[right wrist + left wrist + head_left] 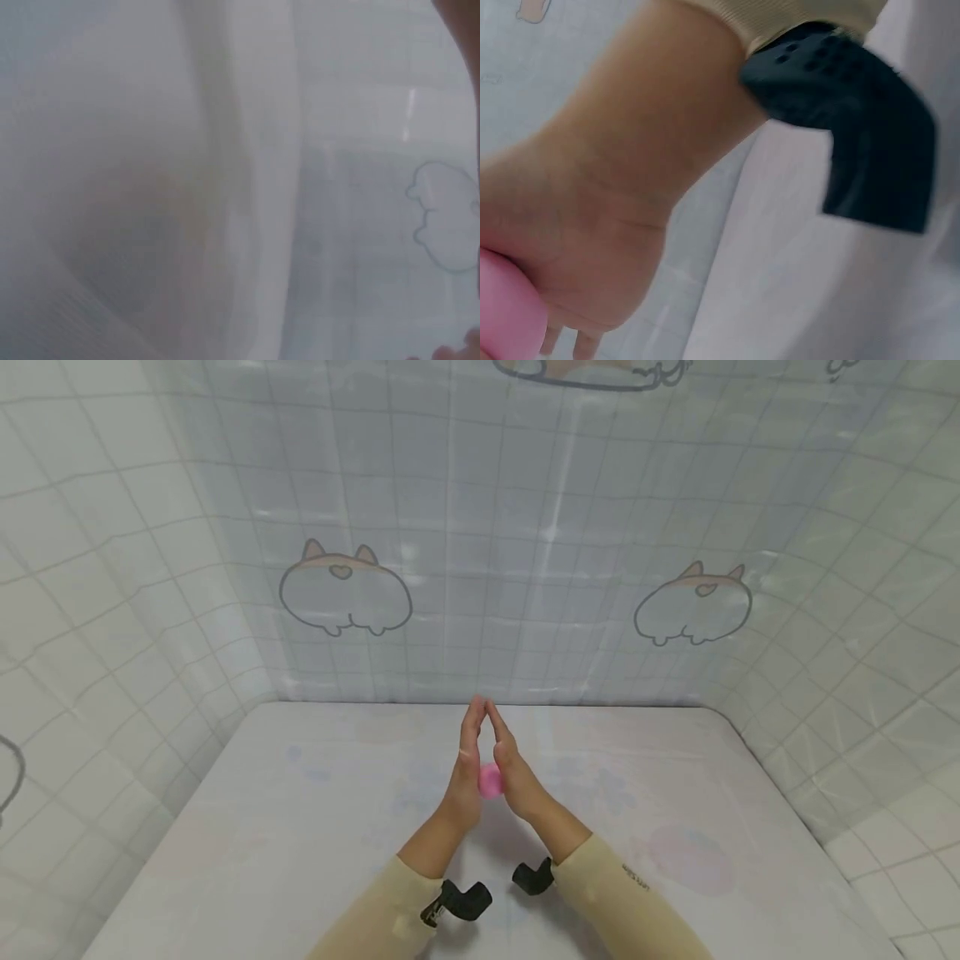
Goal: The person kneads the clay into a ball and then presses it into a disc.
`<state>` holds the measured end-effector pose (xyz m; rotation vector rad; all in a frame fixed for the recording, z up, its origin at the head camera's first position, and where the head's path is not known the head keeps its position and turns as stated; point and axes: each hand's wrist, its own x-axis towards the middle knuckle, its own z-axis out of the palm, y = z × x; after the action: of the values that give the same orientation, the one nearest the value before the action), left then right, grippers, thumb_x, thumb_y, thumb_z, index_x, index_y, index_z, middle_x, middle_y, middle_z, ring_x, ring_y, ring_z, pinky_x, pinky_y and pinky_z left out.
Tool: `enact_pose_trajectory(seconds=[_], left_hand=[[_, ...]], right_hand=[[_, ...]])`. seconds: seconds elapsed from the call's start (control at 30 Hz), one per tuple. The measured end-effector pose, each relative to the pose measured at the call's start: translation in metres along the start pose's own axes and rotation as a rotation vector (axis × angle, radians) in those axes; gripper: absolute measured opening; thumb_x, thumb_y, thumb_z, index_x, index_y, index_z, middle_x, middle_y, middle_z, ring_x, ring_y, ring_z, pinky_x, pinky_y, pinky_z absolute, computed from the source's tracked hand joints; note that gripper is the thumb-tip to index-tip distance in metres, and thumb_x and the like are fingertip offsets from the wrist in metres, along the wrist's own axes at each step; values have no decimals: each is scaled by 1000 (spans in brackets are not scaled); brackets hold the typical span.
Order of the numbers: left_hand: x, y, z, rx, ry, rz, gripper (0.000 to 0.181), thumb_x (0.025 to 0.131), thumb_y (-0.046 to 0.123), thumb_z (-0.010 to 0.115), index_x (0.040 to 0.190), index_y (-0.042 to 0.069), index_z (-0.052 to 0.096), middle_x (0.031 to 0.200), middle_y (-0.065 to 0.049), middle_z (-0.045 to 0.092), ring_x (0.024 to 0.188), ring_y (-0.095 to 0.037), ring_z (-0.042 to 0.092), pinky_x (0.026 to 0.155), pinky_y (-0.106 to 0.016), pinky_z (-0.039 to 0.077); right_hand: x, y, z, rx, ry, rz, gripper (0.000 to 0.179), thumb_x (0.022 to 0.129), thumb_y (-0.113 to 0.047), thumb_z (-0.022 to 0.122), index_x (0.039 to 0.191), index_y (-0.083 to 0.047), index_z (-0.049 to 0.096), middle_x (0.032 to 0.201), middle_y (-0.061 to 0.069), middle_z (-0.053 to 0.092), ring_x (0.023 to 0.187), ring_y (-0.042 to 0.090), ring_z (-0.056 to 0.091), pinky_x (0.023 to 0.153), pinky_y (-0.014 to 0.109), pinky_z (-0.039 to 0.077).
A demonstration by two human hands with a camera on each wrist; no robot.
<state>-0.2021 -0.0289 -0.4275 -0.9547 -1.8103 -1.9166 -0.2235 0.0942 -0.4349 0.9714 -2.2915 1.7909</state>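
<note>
A smooth, rounded pink lump (491, 782) sits between the heels of my two palms in the head view. My left hand (466, 768) presses on it from the left with straight fingers. From the right, my right hand (516, 772) does the same, its fingers straight too. The fingertips of both hands meet above the lump, pointing away over the table. In the left wrist view, part of the pink lump (508, 311) shows against the left palm (592, 255). The right wrist view catches only a few fingertips (450, 353) at its lower right corner; the lump is out of that view.
Beneath the hands is a white table (315, 827) with faint pastel patches. A grid-patterned curtain (495, 568) with dog drawings hangs behind it and at both sides. Black wrist mounts (467, 903) stick out by the cream sleeves (386, 910).
</note>
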Motion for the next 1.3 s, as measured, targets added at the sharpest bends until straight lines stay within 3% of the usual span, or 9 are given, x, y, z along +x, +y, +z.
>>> enact_pose_trajectory(seconds=[0.2,0.3,0.43,0.57,0.67,0.87,1.1,1.3], left_hand=[[6,-4,-10,23,98,-24,89,97,75,15,161,15,3,166,-9,9,152,-33,8,113,-69,4],[8,-7,-13,51,128,-43,90,96,77,16,162,18,4,167,-7,10,152,-30,9,113,-70,5],[7,-12,-12,73,123,-57,88,96,76,16,162,18,5,167,-6,10,152,-28,12,114,-68,6],[1,-17,-6,92,71,-62,88,98,73,15,162,14,6,167,-10,11,151,-31,14,113,-70,9],[-5,-20,-1,102,4,-76,85,100,70,12,161,12,6,167,-11,11,151,-34,15,111,-73,12],[-12,-17,3,60,-141,-125,79,102,65,7,161,13,11,166,-11,14,150,-36,18,110,-74,13],[-15,-7,1,-44,-254,-179,78,101,66,5,162,18,8,167,-8,10,151,-35,12,113,-71,9],[-15,-2,4,-69,-217,-72,83,100,68,7,162,12,6,168,-11,4,151,-35,8,112,-71,2]], right_hand=[[-10,-3,11,-19,-86,-76,85,98,-74,13,162,-20,0,168,5,0,152,37,7,113,69,17],[-15,-7,15,-2,-100,-155,88,99,-72,12,161,-12,-1,168,10,0,152,36,6,116,64,15],[-16,-14,17,15,-47,-276,91,98,-72,11,160,-7,-2,167,14,0,153,31,2,120,53,9],[-14,-19,18,13,56,-333,90,99,-71,11,160,-6,-2,167,15,2,153,31,4,119,57,6],[-15,-21,17,-11,154,-332,87,101,-68,11,160,-5,0,167,16,5,153,30,6,116,63,6],[-12,-24,11,-71,305,-276,85,101,-68,12,161,-8,3,167,13,11,152,29,11,118,58,11],[-3,-17,-3,-36,318,-190,90,97,-75,18,162,-16,2,168,8,7,153,25,7,117,63,6],[-1,-4,-5,73,227,-64,90,95,-79,18,162,-22,2,168,1,3,153,21,2,115,67,1]])
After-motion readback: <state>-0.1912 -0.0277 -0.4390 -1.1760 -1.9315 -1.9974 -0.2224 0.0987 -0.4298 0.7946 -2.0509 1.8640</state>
